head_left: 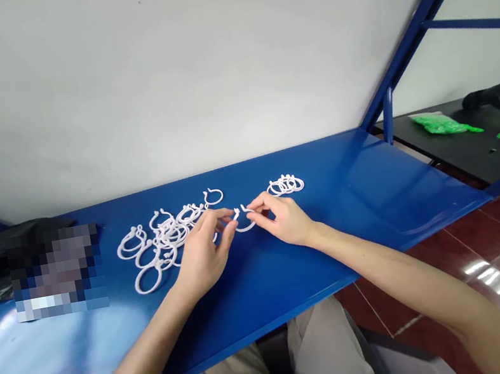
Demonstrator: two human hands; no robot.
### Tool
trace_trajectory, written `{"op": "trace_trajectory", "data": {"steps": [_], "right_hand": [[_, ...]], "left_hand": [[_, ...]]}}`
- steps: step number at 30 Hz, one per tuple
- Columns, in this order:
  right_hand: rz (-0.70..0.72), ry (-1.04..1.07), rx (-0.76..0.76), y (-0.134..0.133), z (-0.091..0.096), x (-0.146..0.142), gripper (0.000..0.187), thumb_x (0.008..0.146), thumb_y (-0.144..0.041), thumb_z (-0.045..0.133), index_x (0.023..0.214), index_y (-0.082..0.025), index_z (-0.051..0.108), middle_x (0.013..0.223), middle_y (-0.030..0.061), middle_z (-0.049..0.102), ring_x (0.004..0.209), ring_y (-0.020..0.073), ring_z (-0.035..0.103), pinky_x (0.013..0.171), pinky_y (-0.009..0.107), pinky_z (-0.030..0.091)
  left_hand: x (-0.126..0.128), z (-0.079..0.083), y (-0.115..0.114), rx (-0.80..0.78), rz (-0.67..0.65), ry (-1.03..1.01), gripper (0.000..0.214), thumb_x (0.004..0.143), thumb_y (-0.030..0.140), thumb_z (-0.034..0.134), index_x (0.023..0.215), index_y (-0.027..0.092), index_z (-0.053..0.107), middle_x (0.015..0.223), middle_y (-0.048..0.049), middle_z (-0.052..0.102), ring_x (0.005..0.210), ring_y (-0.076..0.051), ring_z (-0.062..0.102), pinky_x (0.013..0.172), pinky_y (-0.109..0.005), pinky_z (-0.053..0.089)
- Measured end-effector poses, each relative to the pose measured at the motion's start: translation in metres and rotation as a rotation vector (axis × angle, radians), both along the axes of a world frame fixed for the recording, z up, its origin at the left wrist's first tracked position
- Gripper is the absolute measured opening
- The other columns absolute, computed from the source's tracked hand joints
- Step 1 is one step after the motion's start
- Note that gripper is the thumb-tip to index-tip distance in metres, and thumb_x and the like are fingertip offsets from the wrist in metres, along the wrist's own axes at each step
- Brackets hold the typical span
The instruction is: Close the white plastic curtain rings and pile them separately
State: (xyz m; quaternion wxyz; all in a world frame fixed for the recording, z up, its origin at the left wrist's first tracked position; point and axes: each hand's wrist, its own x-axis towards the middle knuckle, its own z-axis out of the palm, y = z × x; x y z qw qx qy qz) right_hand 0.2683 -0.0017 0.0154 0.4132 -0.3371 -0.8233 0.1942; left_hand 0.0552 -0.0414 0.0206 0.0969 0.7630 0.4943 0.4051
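Between my two hands is a white plastic ring (246, 228) with an open gap at its top. My left hand (207, 246) pinches the ring's left end between thumb and fingers. The right end is pinched by my right hand (283, 216). Left of my hands lies a loose pile of similar white rings (169, 235), partly hidden behind my left hand. One ring (214, 196) sits a little apart at the pile's far right. Behind my right hand is a smaller, tidier group of overlapping white rings (286, 185).
The blue table (268, 290) meets a pale wall (191, 75). Black plastic bags (9, 245) lie at the left. A blue metal frame (389, 114) rises at the right; beyond it a black surface (461, 150) bears a bag of green pieces (442, 123). A grey cable curves at lower left.
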Motion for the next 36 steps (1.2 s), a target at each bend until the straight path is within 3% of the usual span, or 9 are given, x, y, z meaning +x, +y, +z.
{"op": "trace_trajectory", "data": {"steps": [8,15,19,24,28,31,33,36], "right_hand": [[0.036,-0.111,0.204,-0.005,-0.005,-0.006,0.019,0.105,-0.032,0.053,0.096,-0.023,0.067,0.091,0.0049,0.075,0.087,0.0192,0.07,0.08,0.033,0.057],[0.1,-0.242,0.328,-0.012,-0.004,-0.005,0.03,0.108,-0.025,0.044,0.09,-0.021,0.068,0.084,0.0066,0.072,0.077,0.0192,0.062,0.072,0.034,0.054],[0.056,-0.254,0.353,-0.008,-0.002,-0.006,0.028,0.107,-0.026,0.046,0.093,-0.021,0.069,0.087,0.007,0.074,0.079,0.0197,0.065,0.074,0.034,0.055],[-0.057,-0.113,0.263,0.012,0.007,0.004,0.021,0.104,-0.033,0.055,0.093,-0.022,0.069,0.092,0.0056,0.074,0.085,0.0185,0.068,0.079,0.033,0.056],[-0.393,-0.008,0.142,0.044,0.013,0.045,0.014,0.097,-0.033,0.066,0.089,-0.021,0.07,0.091,0.0046,0.072,0.075,0.0166,0.066,0.071,0.031,0.056],[-0.583,-0.003,0.027,0.068,0.012,0.079,0.004,0.087,-0.021,0.071,0.084,-0.019,0.069,0.092,0.0046,0.072,0.075,0.0162,0.067,0.075,0.033,0.058],[-0.636,-0.032,-0.075,0.078,0.009,0.094,0.004,0.082,-0.014,0.07,0.085,-0.018,0.07,0.094,0.0048,0.073,0.076,0.0163,0.069,0.079,0.034,0.058],[-0.609,-0.088,-0.208,0.081,0.006,0.101,0.009,0.083,-0.013,0.068,0.09,-0.018,0.072,0.094,0.0047,0.075,0.078,0.0166,0.071,0.081,0.035,0.059]], "left_hand": [[0.004,0.001,-0.003,-0.183,-0.056,-0.073,0.018,0.101,0.037,0.048,0.099,0.024,0.059,0.083,0.0,0.075,0.072,-0.016,0.069,0.069,-0.028,0.053],[0.005,-0.006,-0.007,-0.1,-0.101,-0.061,0.014,0.099,0.022,0.043,0.093,0.024,0.055,0.083,0.0004,0.075,0.072,-0.014,0.07,0.068,-0.025,0.053],[0.006,-0.002,-0.004,-0.095,-0.096,-0.006,0.015,0.101,0.027,0.044,0.097,0.024,0.058,0.088,-0.002,0.074,0.077,-0.017,0.07,0.07,-0.028,0.054],[-0.002,0.002,0.005,0.018,-0.046,0.173,0.025,0.103,0.04,0.047,0.105,0.022,0.065,0.1,-0.007,0.073,0.093,-0.023,0.066,0.086,-0.038,0.054],[-0.012,-0.003,0.013,0.045,0.008,0.235,0.026,0.102,0.039,0.048,0.108,0.021,0.066,0.106,-0.0084,0.074,0.099,-0.026,0.063,0.09,-0.042,0.052],[-0.016,-0.007,0.017,0.029,0.016,0.248,0.024,0.102,0.036,0.048,0.106,0.021,0.067,0.105,-0.008,0.074,0.1,-0.027,0.063,0.089,-0.043,0.052],[-0.018,-0.009,0.019,0.023,0.007,0.254,0.024,0.102,0.035,0.048,0.105,0.021,0.067,0.105,-0.0079,0.074,0.1,-0.027,0.063,0.089,-0.043,0.052],[-0.018,-0.009,0.019,0.022,0.0,0.266,0.024,0.102,0.035,0.047,0.104,0.021,0.067,0.105,-0.008,0.074,0.099,-0.027,0.063,0.088,-0.042,0.052]]}}
